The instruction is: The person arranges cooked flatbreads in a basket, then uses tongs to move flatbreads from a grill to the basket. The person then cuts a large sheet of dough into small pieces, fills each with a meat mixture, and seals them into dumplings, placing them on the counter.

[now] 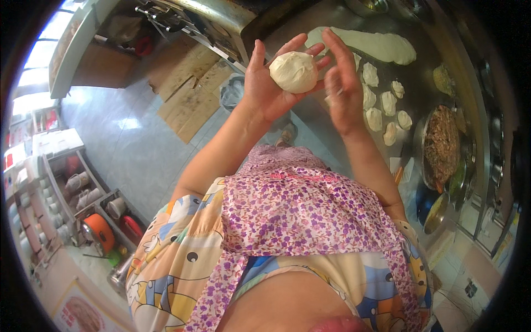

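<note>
A rounded, pleated ball of dough [293,72] rests on the upturned palm of my left hand [265,89], whose fingers spread out beyond it. Just to the right, my right hand [345,89] is raised beside the ball with its index finger extended and its other fingers bent. Motion blurs part of it, and I see nothing held there. Below and to the right of my hands, several small dough pieces [389,103] lie on the metal worktop [400,81]. A long roll of dough [373,45] stretches along the worktop's far part.
An oval metal tray of minced filling [442,143] stands at the right, near a white slotted scraper [401,169] and a bowl [436,213]. Flattened cardboard [195,101] covers part of the floor at left, beside a plastic-lined bin [232,91]. Shelves with cups [85,195] stand far left.
</note>
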A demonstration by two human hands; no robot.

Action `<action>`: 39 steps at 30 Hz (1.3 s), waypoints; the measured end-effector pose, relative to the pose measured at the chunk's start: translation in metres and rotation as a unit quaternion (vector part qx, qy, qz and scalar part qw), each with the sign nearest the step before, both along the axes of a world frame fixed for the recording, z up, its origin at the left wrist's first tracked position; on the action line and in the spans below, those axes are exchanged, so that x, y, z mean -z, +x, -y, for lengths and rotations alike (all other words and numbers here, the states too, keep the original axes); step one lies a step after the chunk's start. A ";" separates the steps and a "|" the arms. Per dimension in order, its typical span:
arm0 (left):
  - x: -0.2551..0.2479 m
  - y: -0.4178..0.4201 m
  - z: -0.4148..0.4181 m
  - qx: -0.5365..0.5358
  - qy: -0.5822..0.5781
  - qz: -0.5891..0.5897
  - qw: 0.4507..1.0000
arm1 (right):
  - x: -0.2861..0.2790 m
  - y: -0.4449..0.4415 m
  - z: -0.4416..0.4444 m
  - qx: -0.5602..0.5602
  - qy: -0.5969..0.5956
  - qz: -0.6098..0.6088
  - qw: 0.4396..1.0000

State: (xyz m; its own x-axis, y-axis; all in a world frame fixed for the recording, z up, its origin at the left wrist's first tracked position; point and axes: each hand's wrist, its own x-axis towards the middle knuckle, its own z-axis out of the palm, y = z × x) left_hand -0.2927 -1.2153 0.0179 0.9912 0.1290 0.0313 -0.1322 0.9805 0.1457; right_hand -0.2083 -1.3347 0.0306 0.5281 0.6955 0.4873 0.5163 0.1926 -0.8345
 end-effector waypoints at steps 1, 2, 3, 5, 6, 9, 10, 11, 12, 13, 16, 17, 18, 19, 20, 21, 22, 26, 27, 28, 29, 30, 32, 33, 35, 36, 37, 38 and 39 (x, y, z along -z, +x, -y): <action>-0.002 0.005 0.001 -0.014 0.015 -0.010 1.000 | 0.000 0.005 -0.005 0.081 0.006 0.162 0.983; -0.003 0.012 0.004 -0.042 0.048 -0.050 0.997 | 0.003 0.005 -0.010 0.079 0.001 0.204 0.976; -0.006 0.019 0.006 -0.069 0.077 -0.099 0.990 | 0.005 0.006 -0.016 0.062 -0.022 0.245 0.967; -0.012 0.029 0.009 -0.124 0.238 -0.167 0.949 | 0.007 0.018 -0.025 0.023 0.021 0.196 0.980; -0.015 0.034 0.006 -0.139 0.299 -0.172 0.928 | 0.007 0.027 -0.030 -0.001 0.040 0.182 0.982; -0.023 0.039 -0.009 -0.103 0.248 -0.223 0.937 | 0.001 0.046 -0.040 -0.090 0.076 0.148 0.982; -0.024 0.038 -0.013 -0.077 0.224 -0.225 0.945 | -0.002 0.050 -0.045 -0.101 0.050 0.167 0.980; -0.024 0.038 -0.018 -0.069 0.214 -0.222 0.949 | -0.006 0.054 -0.049 -0.110 0.031 0.188 0.975; -0.023 0.041 -0.018 -0.081 0.144 -0.150 0.975 | -0.009 0.056 -0.049 -0.090 0.002 0.250 0.964; -0.022 0.042 -0.019 -0.081 0.135 -0.172 0.972 | -0.012 0.056 -0.050 -0.070 0.034 0.257 0.963; -0.017 0.050 -0.020 -0.086 0.166 -0.224 0.956 | -0.020 0.063 -0.040 0.033 0.072 0.293 0.953; -0.016 0.051 -0.017 -0.091 0.170 -0.222 0.956 | -0.021 0.064 -0.033 0.031 0.062 0.328 0.942; -0.015 0.054 -0.014 -0.096 0.176 -0.209 0.957 | -0.021 0.064 -0.028 0.044 0.040 0.360 0.931; -0.015 0.056 -0.013 -0.115 0.192 -0.207 0.952 | -0.020 0.064 -0.024 0.057 0.012 0.384 0.921; -0.015 0.058 -0.008 -0.140 0.169 -0.178 0.959 | -0.021 0.064 -0.018 0.062 -0.005 0.386 0.920; -0.014 0.059 -0.008 -0.137 0.196 -0.194 0.951 | -0.020 0.064 -0.017 0.083 0.028 0.372 0.924; -0.014 0.060 -0.008 -0.142 0.227 -0.189 0.945 | -0.019 0.063 -0.018 0.095 0.029 0.369 0.924; -0.011 0.062 -0.040 -0.095 0.312 -0.112 0.939 | -0.013 0.061 -0.045 0.140 0.036 0.232 0.962; -0.012 0.066 -0.057 -0.075 0.331 -0.082 0.937 | -0.011 0.062 -0.057 0.090 0.046 0.031 0.994; -0.012 0.067 -0.063 -0.079 0.409 -0.033 0.908 | -0.012 0.063 -0.055 0.029 0.070 -0.179 0.981; -0.012 0.067 -0.066 -0.008 0.363 0.016 0.932 | -0.011 0.063 -0.059 -0.061 0.076 -0.379 0.920; -0.012 0.066 -0.067 0.044 0.306 0.033 0.950 | -0.012 0.065 -0.054 -0.083 0.071 -0.530 0.841; -0.016 0.066 -0.065 0.089 0.302 0.062 0.947 | -0.012 0.065 -0.042 -0.123 0.181 -0.562 0.798; -0.019 0.067 -0.062 0.080 0.306 0.028 0.948 | -0.012 0.066 -0.035 -0.141 0.228 -0.575 0.773; -0.025 0.068 -0.058 0.079 0.309 -0.014 0.948 | -0.010 0.060 -0.021 0.027 0.152 -0.310 0.938; -0.028 0.069 -0.057 0.074 0.310 -0.035 0.947 | -0.010 0.057 -0.016 0.091 0.121 -0.147 0.978; -0.029 0.071 -0.056 0.087 0.310 -0.048 0.945 | -0.010 0.054 -0.013 0.154 0.100 0.026 0.983; -0.030 0.073 -0.056 0.094 0.305 -0.051 0.946 | -0.010 0.050 -0.011 0.186 0.076 0.046 0.979; -0.029 0.075 -0.056 0.097 0.291 -0.057 0.950 | -0.010 0.049 -0.010 0.194 0.070 0.066 0.976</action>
